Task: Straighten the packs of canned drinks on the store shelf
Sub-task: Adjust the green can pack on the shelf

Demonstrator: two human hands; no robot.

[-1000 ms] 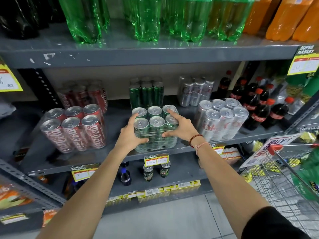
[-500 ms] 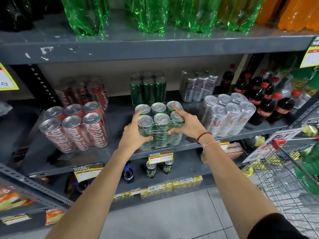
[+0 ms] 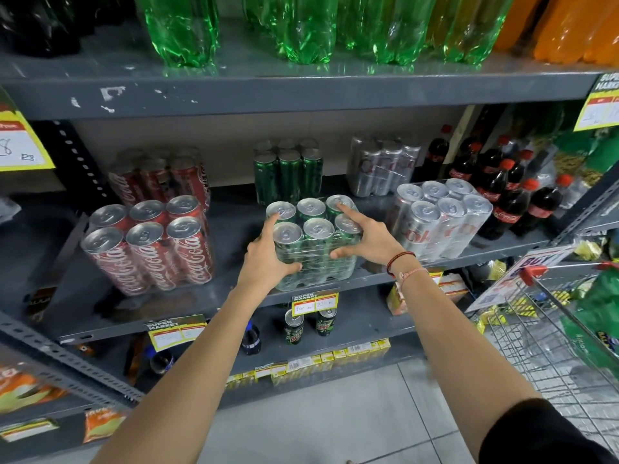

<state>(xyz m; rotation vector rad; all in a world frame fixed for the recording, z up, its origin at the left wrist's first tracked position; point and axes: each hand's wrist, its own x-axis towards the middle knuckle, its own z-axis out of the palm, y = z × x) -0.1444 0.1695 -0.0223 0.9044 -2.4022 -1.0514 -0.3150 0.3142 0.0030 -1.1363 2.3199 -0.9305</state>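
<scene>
A shrink-wrapped pack of green cans (image 3: 315,242) stands at the front edge of the middle grey shelf (image 3: 214,296). My left hand (image 3: 268,259) grips its left side, thumb on the front. My right hand (image 3: 365,237) grips its right side, with the forefinger lying over a back can top. A red cola pack (image 3: 150,249) sits tilted to the left. A silver can pack (image 3: 438,219) leans to the right. Behind them stand a second red pack (image 3: 160,179), a second green pack (image 3: 288,172) and a second silver pack (image 3: 382,169).
Small cola bottles (image 3: 509,195) crowd the shelf's right end. Large green bottles (image 3: 301,25) and orange bottles (image 3: 569,25) fill the shelf above. Loose cans (image 3: 294,326) stand on the shelf below. A wire trolley (image 3: 552,329) is at my right. Price tags (image 3: 315,303) hang along the shelf edges.
Both hands stay on the green pack, which has barely shifted on the shelf. The camera has drifted, so everything sits a little lower and to the right in view.
</scene>
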